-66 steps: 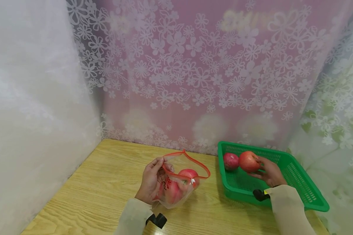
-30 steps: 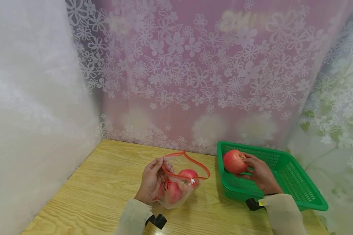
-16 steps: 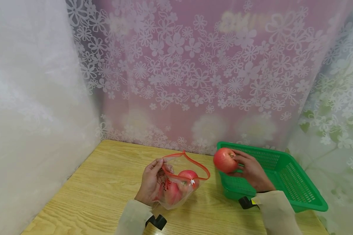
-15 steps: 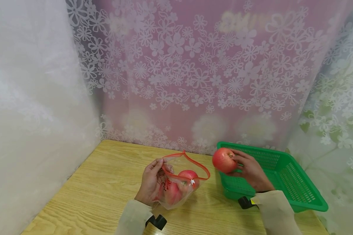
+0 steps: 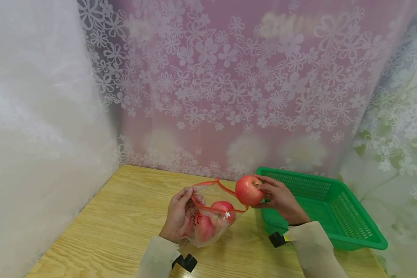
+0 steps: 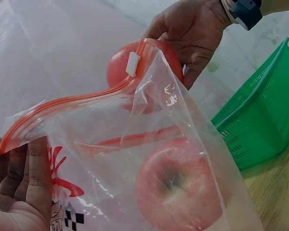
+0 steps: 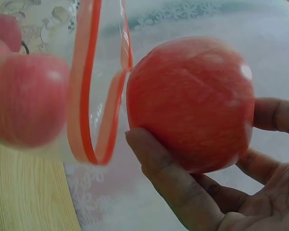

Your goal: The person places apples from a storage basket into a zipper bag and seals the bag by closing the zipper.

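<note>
A clear zip bag with a red zip rim and a white slider gapes wide at the top. My left hand pinches its rim on the left side. Through the plastic show red apples, one of them large in the left wrist view. Another red apple is held in my right hand, thumb and fingers around its sides, stem facing the palm. That apple overlaps the right end of the bag's rim; in the right wrist view it sits right beside the red zip band.
A green perforated plastic basket stands on the right of the wooden table, its left part covered by my right hand. A flowered pink curtain closes off the back, with pale sheets at both sides.
My right hand has carried its apple leftward from over the basket to the bag's rim. The fruit seen earlier in the basket's left corner no longer shows. My left hand and the bag stay put.
</note>
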A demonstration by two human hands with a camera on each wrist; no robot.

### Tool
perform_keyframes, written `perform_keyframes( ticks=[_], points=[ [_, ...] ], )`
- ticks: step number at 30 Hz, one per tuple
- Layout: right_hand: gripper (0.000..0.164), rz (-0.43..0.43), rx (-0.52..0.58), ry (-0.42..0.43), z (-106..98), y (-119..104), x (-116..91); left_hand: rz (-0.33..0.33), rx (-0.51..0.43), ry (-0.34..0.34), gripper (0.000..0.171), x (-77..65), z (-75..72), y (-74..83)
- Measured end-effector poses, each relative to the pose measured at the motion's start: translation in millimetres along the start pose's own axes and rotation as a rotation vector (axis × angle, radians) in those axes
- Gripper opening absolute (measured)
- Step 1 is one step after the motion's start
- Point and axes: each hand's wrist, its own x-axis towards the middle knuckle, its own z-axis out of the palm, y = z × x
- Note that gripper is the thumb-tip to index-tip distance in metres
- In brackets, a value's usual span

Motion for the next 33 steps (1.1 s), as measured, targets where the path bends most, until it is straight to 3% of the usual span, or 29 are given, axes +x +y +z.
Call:
perform_keyframes(
  ticks=[8,19,33],
  points=[
    [0.056,0.031,-0.029,0.007,19.8,-4.3,8.4,0.006,-0.011,0.000,0.018,-0.1,-0.1,0.0],
    [0.053,0.000,-0.103,-0.072,41.7,-5.3,13.8,-0.003,-0.046,0.013,0.018,0.0,2.2,1.3],
    [0.051,0.007,-0.156,-0.122,61.0,-2.9,18.5,-0.002,-0.025,-0.016,0.017,1.3,0.8,-0.1]
  ],
)
